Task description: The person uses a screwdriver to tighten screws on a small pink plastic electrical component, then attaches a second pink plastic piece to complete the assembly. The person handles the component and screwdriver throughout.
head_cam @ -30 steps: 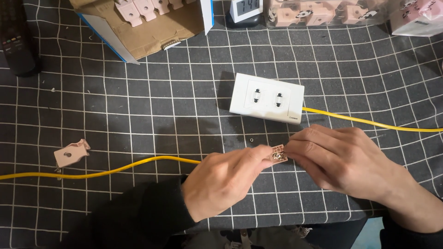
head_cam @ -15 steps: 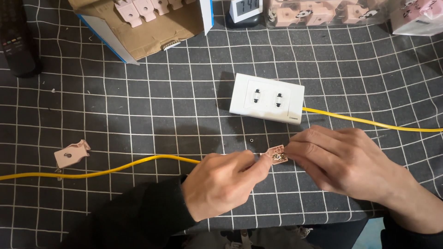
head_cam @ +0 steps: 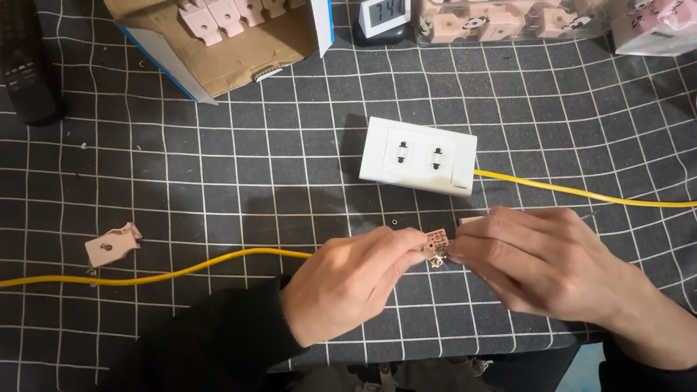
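Barely any change: socket part (head_cam: 436, 244) same spot as second ago, pinched between our hands above desk (head_cam: 218, 189). Left hand (head_cam: 348, 283) closed on part's left edge; fingers shifted slightly, now extended toward it. Right hand (head_cam: 541, 265) closed on right edge, thumb pressing. We read this as fine fitting work continuing, no step completed. Yellow cable (head_cam: 160, 274) runs under left wrist. White outlet (head_cam: 419, 154) just beyond. Cardboard box (head_cam: 218, 51) top left holds several pink parts; clear bag (head_cam: 501, 18) top right holds more.

left hand (head_cam: 348, 287) | fingers shifted slightly on pink socket insert (head_cam: 436, 242) | insert seemingly turned, face up
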